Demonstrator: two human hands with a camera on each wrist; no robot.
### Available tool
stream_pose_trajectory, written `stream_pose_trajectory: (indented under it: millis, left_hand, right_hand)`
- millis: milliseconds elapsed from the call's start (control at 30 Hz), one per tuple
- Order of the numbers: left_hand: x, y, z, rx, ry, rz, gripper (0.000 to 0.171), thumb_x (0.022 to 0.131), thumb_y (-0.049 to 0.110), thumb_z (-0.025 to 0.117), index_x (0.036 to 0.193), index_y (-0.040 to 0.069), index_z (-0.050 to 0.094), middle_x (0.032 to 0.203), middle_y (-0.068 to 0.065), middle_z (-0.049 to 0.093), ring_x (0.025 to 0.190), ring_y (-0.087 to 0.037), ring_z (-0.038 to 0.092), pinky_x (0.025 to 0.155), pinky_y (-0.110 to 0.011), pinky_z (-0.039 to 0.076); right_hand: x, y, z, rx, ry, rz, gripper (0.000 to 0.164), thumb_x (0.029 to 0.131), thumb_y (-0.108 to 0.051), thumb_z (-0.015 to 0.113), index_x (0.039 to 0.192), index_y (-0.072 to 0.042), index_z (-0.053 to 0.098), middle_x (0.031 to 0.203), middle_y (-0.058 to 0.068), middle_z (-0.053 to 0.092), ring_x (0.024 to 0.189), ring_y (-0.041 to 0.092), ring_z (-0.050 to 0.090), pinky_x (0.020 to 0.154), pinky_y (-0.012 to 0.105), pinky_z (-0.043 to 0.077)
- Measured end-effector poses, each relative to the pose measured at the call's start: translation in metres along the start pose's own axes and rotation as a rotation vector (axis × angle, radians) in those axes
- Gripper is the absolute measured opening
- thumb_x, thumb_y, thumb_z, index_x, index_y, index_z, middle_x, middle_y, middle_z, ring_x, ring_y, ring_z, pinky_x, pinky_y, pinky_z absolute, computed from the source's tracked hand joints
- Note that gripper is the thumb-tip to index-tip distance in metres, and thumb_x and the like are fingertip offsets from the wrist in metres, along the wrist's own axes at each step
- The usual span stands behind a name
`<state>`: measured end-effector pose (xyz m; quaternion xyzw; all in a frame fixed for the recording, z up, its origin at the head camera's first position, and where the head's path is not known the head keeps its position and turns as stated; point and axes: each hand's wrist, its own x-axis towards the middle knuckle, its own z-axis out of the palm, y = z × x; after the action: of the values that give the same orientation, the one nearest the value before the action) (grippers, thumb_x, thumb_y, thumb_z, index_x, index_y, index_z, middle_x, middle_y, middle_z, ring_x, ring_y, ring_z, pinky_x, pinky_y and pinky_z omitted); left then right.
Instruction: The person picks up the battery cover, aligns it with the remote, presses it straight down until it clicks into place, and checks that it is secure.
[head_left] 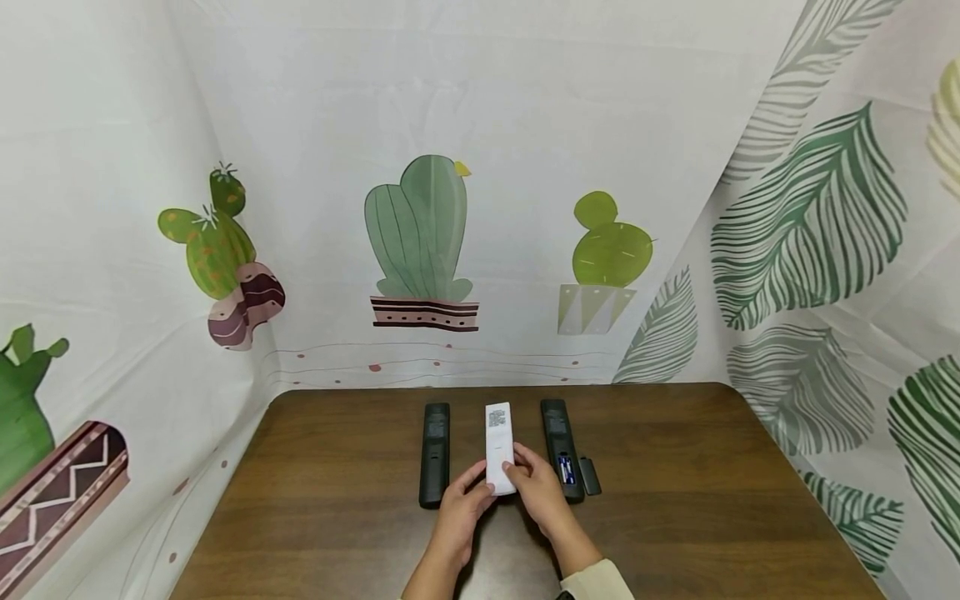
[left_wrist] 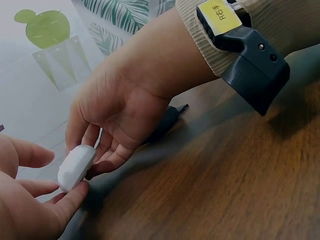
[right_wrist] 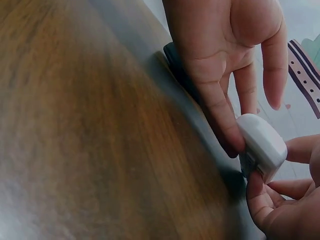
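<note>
A white remote control [head_left: 498,446] with a printed code at its far end is held just over the table, between both hands. My left hand [head_left: 459,510] holds its near left edge, with the thumb by the near end. On the other side my right hand [head_left: 542,490] grips it, its thumb lying on the upper face. From the left wrist view the rounded white end of the remote [left_wrist: 76,167] shows between the fingers of both hands. The right wrist view shows that end [right_wrist: 262,142] too; the underside is mostly hidden.
Left of the hands a black remote [head_left: 434,457] lies on the brown wooden table [head_left: 315,500]. To their right lies another black remote [head_left: 557,425], its battery compartment uncovered with blue batteries [head_left: 566,469] inside. A black battery cover [head_left: 590,477] lies beside it. Printed cloth [head_left: 517,167] hangs behind.
</note>
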<state>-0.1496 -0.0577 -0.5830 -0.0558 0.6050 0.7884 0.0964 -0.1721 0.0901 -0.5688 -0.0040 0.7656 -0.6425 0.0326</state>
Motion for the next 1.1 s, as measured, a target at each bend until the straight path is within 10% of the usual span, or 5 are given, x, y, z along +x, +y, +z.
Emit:
stream_pose_trajectory:
  millis: [1100]
  left_hand:
    - [-0.005,0.008,0.009,0.244,-0.009,0.025,0.053,0.096,0.008,0.055,0.144,-0.014,0.044,0.144,-0.035,0.05,0.135,-0.043,0.05,0.111,-0.057,0.044]
  right_hand:
    - [0.0,-0.001,-0.002,-0.413,0.054,-0.088,0.054,0.089,-0.012,0.069,0.136,0.011,0.056,0.124,0.024,0.061,0.097,0.024,0.061,0.082,0.032,0.051]
